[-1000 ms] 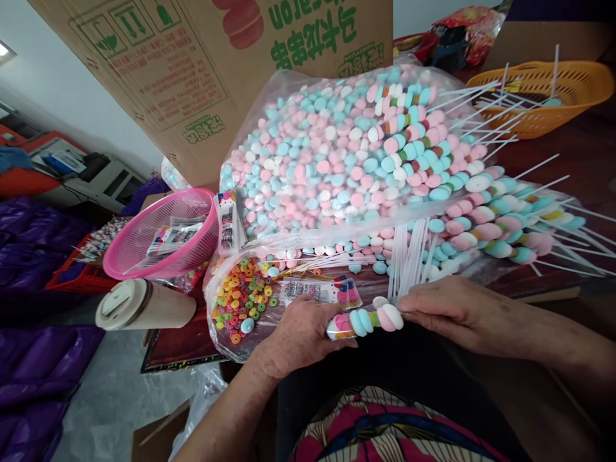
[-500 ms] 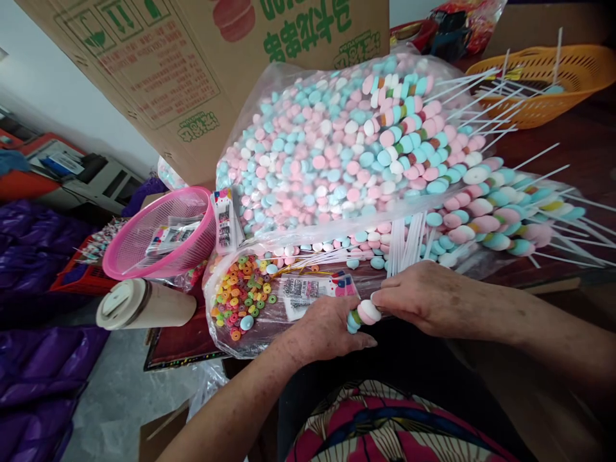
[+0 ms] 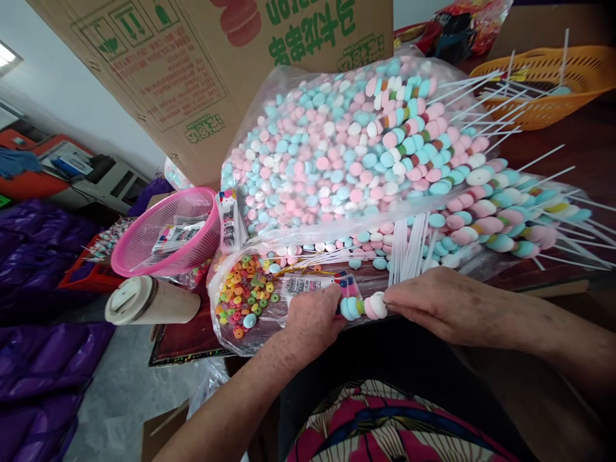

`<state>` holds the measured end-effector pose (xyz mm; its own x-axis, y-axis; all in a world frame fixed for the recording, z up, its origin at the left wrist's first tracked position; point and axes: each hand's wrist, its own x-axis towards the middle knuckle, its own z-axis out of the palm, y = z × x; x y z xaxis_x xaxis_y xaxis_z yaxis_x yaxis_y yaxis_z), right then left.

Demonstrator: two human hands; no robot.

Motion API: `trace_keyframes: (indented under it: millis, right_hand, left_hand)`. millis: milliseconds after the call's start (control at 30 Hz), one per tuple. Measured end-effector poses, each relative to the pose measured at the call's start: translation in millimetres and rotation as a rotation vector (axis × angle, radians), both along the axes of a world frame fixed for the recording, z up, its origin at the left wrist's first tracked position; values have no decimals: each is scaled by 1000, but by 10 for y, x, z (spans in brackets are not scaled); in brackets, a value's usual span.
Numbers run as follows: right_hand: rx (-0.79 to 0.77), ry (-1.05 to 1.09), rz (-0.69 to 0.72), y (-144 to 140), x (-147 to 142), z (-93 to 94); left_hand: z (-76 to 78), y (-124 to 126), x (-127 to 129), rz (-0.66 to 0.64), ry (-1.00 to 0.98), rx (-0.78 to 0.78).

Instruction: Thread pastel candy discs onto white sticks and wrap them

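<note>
Between my hands, level over my lap at the table's front edge, is a candy skewer (image 3: 364, 308) with blue, green, pink and white pieces. The fingers of my left hand (image 3: 315, 314) are closed at its blue end. My right hand (image 3: 433, 305) pinches it by the white end, its stick mostly hidden by the fingers. Just beyond, white sticks (image 3: 409, 247) lie in a bundle. Coloured gummy rings (image 3: 248, 289) lie on clear plastic left of my left hand, and printed packets (image 3: 303, 284) are partly behind it.
A big clear bag of pastel candies (image 3: 312, 167) fills the middle, finished skewers (image 3: 500, 212) stacked on its right. A pink basket (image 3: 166, 231) and a lidded cup (image 3: 163, 301) stand left. Behind are a tall carton (image 3: 192, 70) and, right, an orange basket (image 3: 572, 90).
My left hand has shifted left to the skewer's blue end, baring more of its pieces. The skewer now lies more level, and my right hand has moved slightly right.
</note>
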<state>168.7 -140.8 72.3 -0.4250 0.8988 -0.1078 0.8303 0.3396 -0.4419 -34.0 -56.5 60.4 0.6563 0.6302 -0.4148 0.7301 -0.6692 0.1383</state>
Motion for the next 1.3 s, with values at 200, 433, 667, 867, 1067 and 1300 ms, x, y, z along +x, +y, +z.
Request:
trace_keyframes:
  millis: [200,433,667,867,1067,1300]
  right_hand:
    - [-43,-143,-38,-5,-109,-140]
    - [80,52,45,-28,29,-183]
    - [398,33,106,19,20,-214]
    - [627,-246,220,18,42,-138]
    - [883,-211,307,47,22,14]
    - [642,-205,249,86,-114,-88]
  left_hand:
    - [-71,-97,64,-68,-72,-6]
    - [153,365,-222,-34,-257,-683]
    - [44,383,-251,-1,-172,-983]
    - [215,307,-233,-4,-232,-841]
    - [334,324,-211,-145,-132,-705]
    - [310,244,-138,-82,-93,-352]
